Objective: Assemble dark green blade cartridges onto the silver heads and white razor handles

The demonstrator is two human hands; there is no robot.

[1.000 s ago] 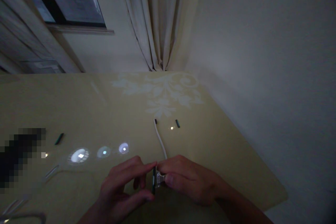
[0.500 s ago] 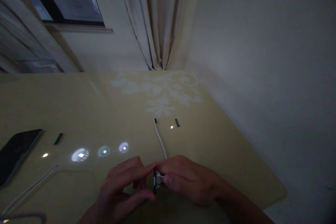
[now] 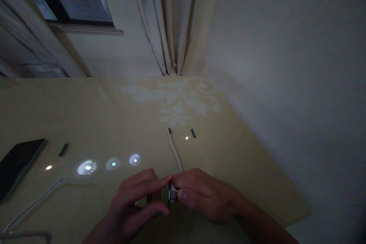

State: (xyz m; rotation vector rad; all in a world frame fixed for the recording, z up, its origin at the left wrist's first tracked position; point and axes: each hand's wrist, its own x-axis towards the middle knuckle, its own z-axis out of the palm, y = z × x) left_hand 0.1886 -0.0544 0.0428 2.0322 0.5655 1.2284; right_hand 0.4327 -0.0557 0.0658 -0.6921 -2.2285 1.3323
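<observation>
Near the bottom centre, my left hand (image 3: 137,202) pinches a thin dark strip (image 3: 169,194) upright between thumb and index finger. My right hand (image 3: 203,194) grips a small clear and metallic piece (image 3: 174,193) that touches the strip's right side. A white cable or stick with a dark tip (image 3: 175,151) lies on the table just beyond my right hand, its near end hidden behind the fingers. Further right lies a small dark piece (image 3: 193,133); a similar dark piece (image 3: 63,149) rests at the left.
A dark phone (image 3: 20,164) lies at the left of the glossy yellowish table (image 3: 243,152). Below it, a pale looped cable (image 3: 34,204) runs toward the lower left corner. A curtain (image 3: 171,23) hangs behind the table, and a wall (image 3: 300,65) stands at the right.
Both hands hold nearly the same pose. The left hand's fingertips and the dark strip have shifted very slightly to the right.
</observation>
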